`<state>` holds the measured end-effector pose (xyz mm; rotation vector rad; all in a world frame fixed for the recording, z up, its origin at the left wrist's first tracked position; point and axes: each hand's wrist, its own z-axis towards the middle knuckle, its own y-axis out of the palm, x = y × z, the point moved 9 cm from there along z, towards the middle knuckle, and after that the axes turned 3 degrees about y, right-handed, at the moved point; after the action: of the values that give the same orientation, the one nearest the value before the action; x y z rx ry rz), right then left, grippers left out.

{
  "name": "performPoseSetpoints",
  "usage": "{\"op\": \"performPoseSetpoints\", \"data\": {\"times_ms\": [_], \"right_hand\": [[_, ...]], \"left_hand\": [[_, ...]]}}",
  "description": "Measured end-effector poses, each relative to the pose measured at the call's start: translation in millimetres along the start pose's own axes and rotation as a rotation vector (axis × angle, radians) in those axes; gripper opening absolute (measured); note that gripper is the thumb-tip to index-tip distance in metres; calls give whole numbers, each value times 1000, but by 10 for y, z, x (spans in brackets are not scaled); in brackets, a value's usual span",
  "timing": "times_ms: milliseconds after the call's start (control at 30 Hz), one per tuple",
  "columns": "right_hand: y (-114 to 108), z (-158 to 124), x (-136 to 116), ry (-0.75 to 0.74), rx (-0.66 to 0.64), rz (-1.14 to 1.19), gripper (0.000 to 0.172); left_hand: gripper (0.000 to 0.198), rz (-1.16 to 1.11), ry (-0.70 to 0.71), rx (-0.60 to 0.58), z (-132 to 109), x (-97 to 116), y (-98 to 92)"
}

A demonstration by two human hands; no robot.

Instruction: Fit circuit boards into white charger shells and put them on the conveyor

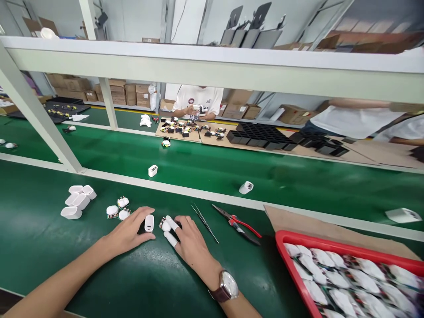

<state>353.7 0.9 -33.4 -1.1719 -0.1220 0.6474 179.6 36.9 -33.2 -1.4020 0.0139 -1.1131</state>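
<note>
My left hand [132, 229] curves its thumb and fingers around a white plastic charger casing [149, 223], whose end with a small dark slot faces up. Beside it, my right hand [188, 240] pinches a small circuit board assembly [163, 224] with a white cover and metal parts. White finger cots sit on the right thumb and a finger. Left of my hands lie several similar board assemblies [123, 202]. Farther left is a cluster of empty white casings [81, 201]. Tweezers [205, 224] and red-handled pliers [236, 224] rest to the right of my right hand.
A red tray [291, 269] full of white-covered assemblies stands at the right on cardboard [291, 221]. Beyond a pale rail, a green belt [205, 170] carries white casings [246, 187]. A frame beam [212, 66] crosses overhead. Co-workers sit opposite, near black trays [261, 137].
</note>
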Motion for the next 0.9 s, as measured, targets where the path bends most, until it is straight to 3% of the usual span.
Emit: {"op": "performPoseSetpoints", "data": {"times_ms": [167,300,400,500,600,733,800,900], "right_hand": [[-31,-3,62,51,77,73,37],[-67,-8,27,31,75,123,35],[-95,3,47,64,97,150,35],[-122,9,78,91,129,174,34],[-174,2,107,117,169,200,35],[-342,-16,34,103,252,301,39],[-414,-25,-79,50,256,383,43],[-461,-46,-273,-42,218,383,49]], "left_hand": [[81,-80,-71,5,-103,-39,-20],[68,-121,-41,-33,-88,2,66],[63,-105,-59,45,-95,-33,63],[81,-100,-140,32,-117,-105,53],[96,-166,-151,-103,-114,-76,69],[58,-261,-105,-247,-93,49,147],[47,-232,-60,-190,-63,100,141],[48,-131,39,-73,-43,168,124]]}}
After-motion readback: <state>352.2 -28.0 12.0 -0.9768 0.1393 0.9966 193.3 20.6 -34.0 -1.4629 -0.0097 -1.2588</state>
